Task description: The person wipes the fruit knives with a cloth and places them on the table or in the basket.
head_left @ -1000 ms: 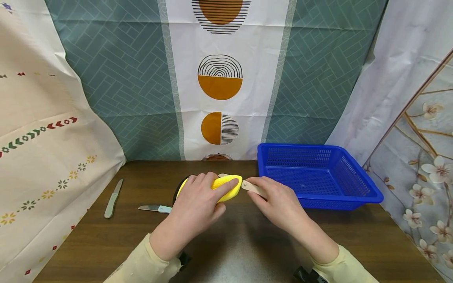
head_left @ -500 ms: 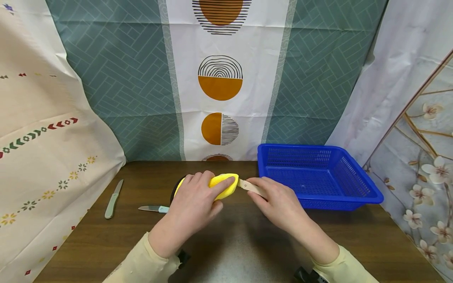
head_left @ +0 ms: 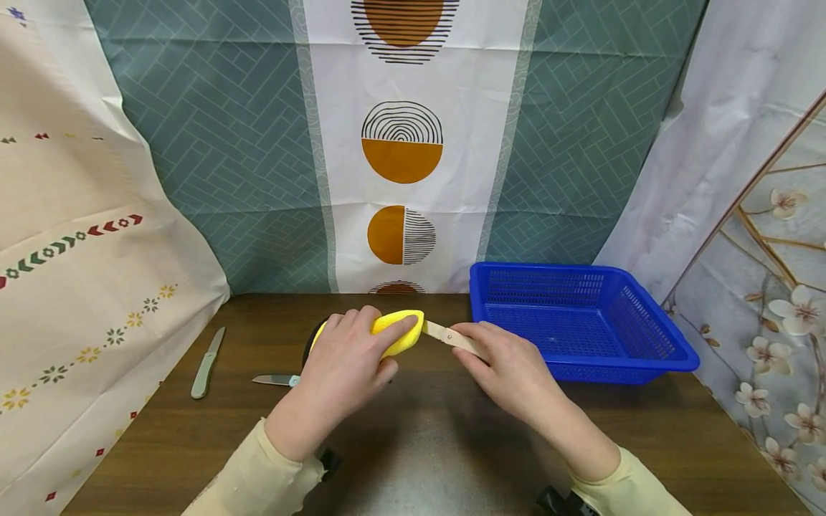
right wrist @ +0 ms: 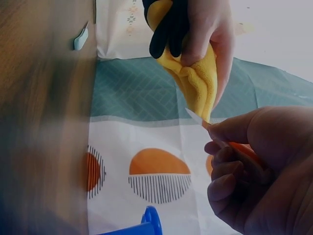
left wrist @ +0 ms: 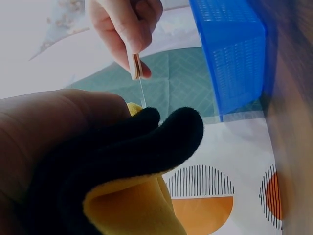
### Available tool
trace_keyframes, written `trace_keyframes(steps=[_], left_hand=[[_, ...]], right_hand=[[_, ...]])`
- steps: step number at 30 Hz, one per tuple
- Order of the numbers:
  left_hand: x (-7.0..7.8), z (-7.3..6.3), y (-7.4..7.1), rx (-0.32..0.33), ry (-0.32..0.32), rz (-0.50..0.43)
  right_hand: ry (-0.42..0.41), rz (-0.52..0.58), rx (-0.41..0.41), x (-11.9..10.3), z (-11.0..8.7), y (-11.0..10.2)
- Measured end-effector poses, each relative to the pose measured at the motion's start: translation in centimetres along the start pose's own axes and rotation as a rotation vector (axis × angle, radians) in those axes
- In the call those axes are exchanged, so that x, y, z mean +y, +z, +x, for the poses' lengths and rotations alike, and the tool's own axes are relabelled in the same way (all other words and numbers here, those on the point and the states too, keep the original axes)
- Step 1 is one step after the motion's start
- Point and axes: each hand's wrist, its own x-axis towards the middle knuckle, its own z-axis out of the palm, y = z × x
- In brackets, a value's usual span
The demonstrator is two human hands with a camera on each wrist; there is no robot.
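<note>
My left hand (head_left: 342,362) grips a bunched work glove, yellow cloth with black fingers (head_left: 405,337). Its black parts show best in the left wrist view, where the glove (left wrist: 127,156) fills the near side. Opposite, my right hand (head_left: 513,369) holds a small knife (head_left: 461,342) by its beige handle, blade pointing left. The blade's far end meets the yellow cloth and part of it is hidden there. In the right wrist view, a short length of bare blade (right wrist: 193,115) shows beside the glove (right wrist: 203,81).
A blue plastic basket (head_left: 577,365) stands right of the hands at the table's back. To the left lies a green-handled knife (head_left: 208,364). Another knife (head_left: 274,380), with a light blue handle, lies partly behind my left hand. A patterned cloth (head_left: 400,251) hangs behind the table.
My left hand and the glove have slid left and slightly up, away from the knife handle, baring more of the blade. My right hand has stayed nearly still.
</note>
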Motion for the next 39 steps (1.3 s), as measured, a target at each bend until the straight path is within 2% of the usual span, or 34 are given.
trace_keyframes(steps=[15,27,39], left_hand=[[-1.1,0.0,0.1,-0.025,-0.04,0.003],[-2.0,-0.1,-0.2,-0.089,-0.107,0.001],[-1.9,0.0,-0.5,-0.079,-0.123,-0.017]], right_hand=[[-0.002,-0.005,0.004,0.1,0.0,-0.2],[0.004,-0.002,0.01,0.4,0.1,-0.4],[0.041,-0.019,-0.003,0.7,0.2,-0.6]])
